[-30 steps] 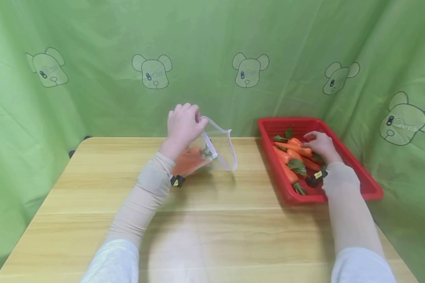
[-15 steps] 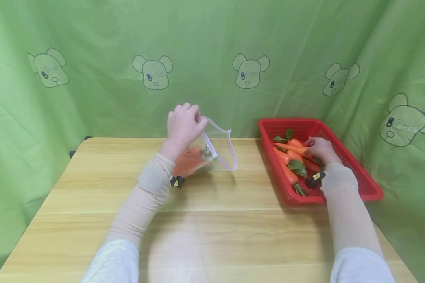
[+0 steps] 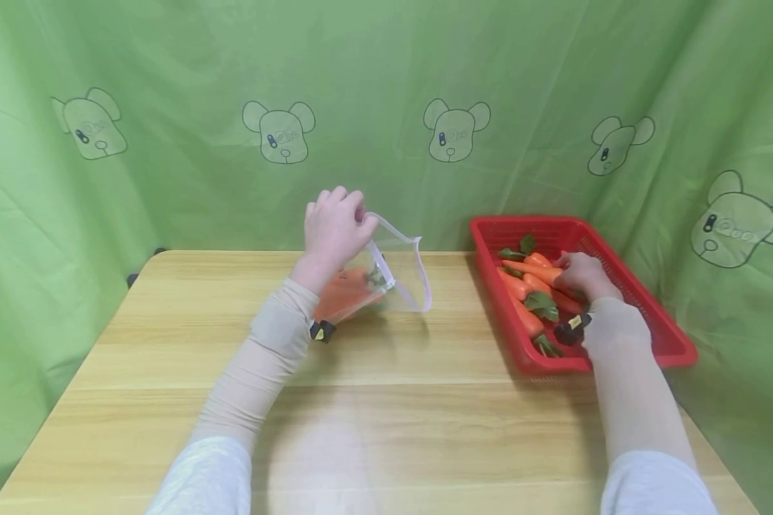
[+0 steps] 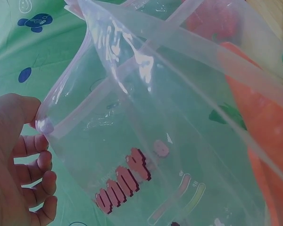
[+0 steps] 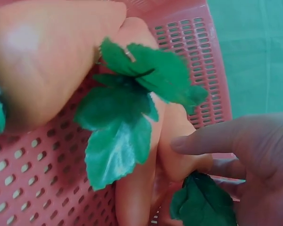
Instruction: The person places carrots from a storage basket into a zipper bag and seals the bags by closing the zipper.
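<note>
My left hand point(image 3: 335, 225) pinches the top edge of a clear plastic zip bag point(image 4: 80, 165) with a pale rim, holding its mouth open toward the right. Orange carrots with green leaves point(image 4: 269, 141) show through the plastic. On the right, my right hand point(image 3: 589, 275) reaches into a red basket point(image 3: 679, 343) of several carrots point(image 3: 528, 315). The right wrist view has its thumb and fingers pinching one carrot point(image 5: 177, 132) near the leafy end. Most of that carrot is hidden by other carrots and leaves in the head view.
The basket has slotted walls and stands at the back right of the wooden table point(image 3: 386, 429). A green curtain point(image 3: 361, 107) with bear-head drawings hangs behind the table and along both sides.
My right hand has lowered a little into the basket, and its raised fingers have closed on a carrot. The left hand and the bag have stayed in place.
</note>
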